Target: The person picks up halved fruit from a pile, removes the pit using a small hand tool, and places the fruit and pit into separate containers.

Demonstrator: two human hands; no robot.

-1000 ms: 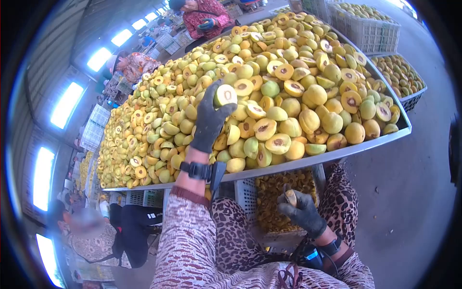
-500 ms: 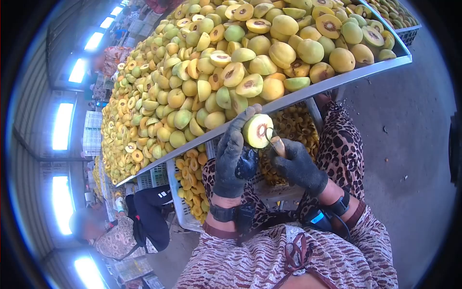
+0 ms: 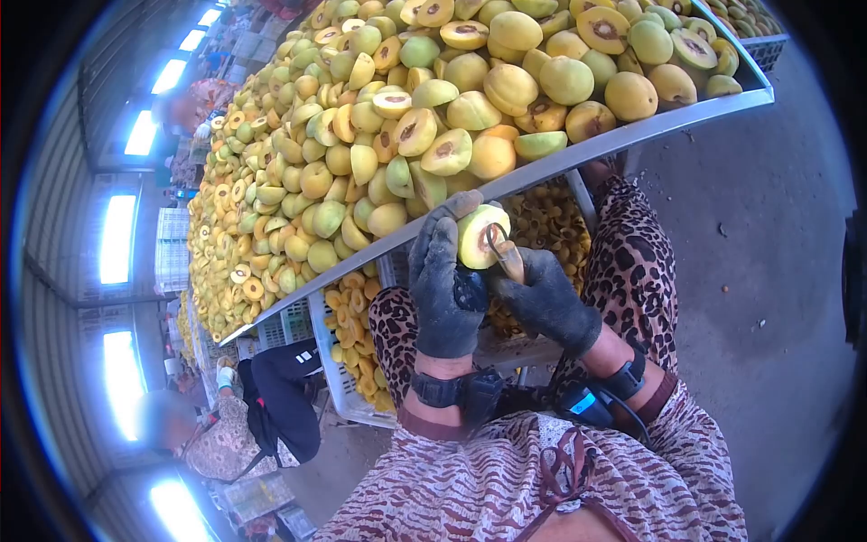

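Note:
In my gloved left hand [image 3: 444, 280] a yellow-green peach half [image 3: 473, 237] is held, its cut face with the reddish-brown centre turned to the right. My gloved right hand [image 3: 549, 303] grips a pitting tool by its short wooden handle [image 3: 511, 261]. The tool's thin curved metal loop lies against the middle of the cut face. Both hands are just below the metal-edged table [image 3: 623, 140], on which many peaches [image 3: 343, 185], whole-looking and halved, are heaped.
Below the table stands a white crate [image 3: 341, 388] of hollowed peach halves [image 3: 350, 330]. Between my knees, another container holds peach pieces [image 3: 546, 217], partly hidden by my hands. A seated person [image 3: 271, 397] is at the left. Concrete floor [image 3: 722, 298] lies to the right.
The tool's loop has moved from the right edge of the peach half onto its centre. My right hand has come left and the handle has tilted.

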